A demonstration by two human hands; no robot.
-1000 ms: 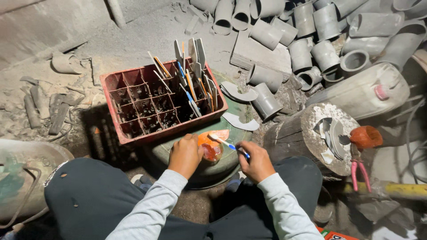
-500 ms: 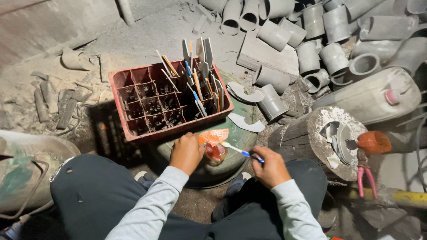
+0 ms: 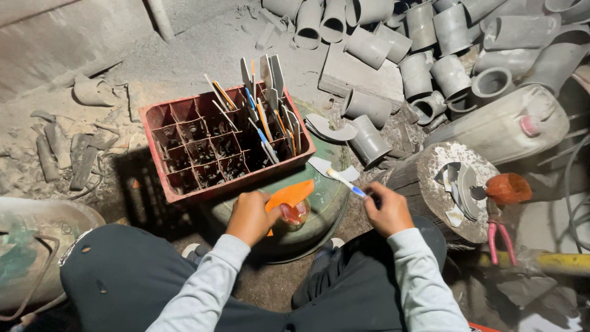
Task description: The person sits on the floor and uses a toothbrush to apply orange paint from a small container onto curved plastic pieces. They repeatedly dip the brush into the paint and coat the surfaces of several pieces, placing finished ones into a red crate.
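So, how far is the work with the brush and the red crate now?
Done: one side of the red crate holds finished-looking strips. In hand: the left hand holds an orange piece over a small jar; the right hand holds a brush. Left: many crate cells look empty.

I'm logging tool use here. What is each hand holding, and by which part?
The right hand holds a slim brush-like tool by its blue handle end. The left hand holds an orange piece by its lower end, over a small jar.

Small jar (image 3: 295, 215) half hidden under left hand (image 3: 252, 216); yellow bar (image 3: 553, 263) cut off at right edge.
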